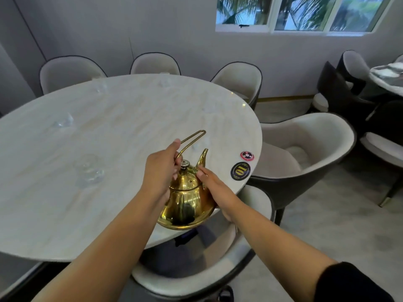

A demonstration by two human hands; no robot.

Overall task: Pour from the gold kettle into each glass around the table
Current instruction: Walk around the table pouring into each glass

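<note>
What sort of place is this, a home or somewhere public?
Probably a restaurant dining room: a big round table ringed by matching padded chairs, a number badge reading 10 at its edge, and another table beyond.

Shiny gold kettle (185,199), pale veined marble table (109,131), black-and-gold disc (240,171)

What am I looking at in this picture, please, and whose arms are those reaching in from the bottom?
There is no machine here: this is one picture from a wide-angle camera worn on a person's head, looking forward and down, so the arms are the wearer's own. The left hand grips the wire handle of a gold kettle; the right hand rests straight fingers on its side near the spout. Underneath is a pale marble table with several clear glasses, a black disc marked 10 and a small red disc. Padded chairs stand around it.
</note>
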